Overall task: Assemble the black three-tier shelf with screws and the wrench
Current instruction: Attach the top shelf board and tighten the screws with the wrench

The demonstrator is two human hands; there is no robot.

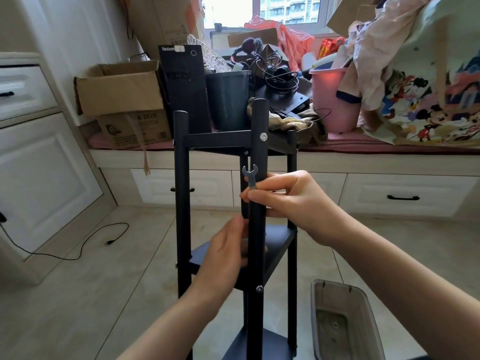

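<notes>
The black three-tier shelf (181, 203) stands upright on the tiled floor in front of me, with round black posts and three black shelf boards. A silver screw head (263, 136) shows on the near post at the top tier, and another screw (259, 288) sits lower on the same post. My right hand (291, 201) is wrapped around the near post and pinches a small silver wrench (250, 176), its open jaw pointing up. My left hand (224, 258) reaches behind the near post at the middle shelf; its fingertips are hidden by the post.
A clear grey plastic tray (345, 323) holding a small washer lies on the floor at the lower right. Behind the shelf runs a window bench piled with cardboard boxes (117, 100), a black computer tower (184, 81), a pink bucket (335, 100) and clothes. White cabinets stand on the left.
</notes>
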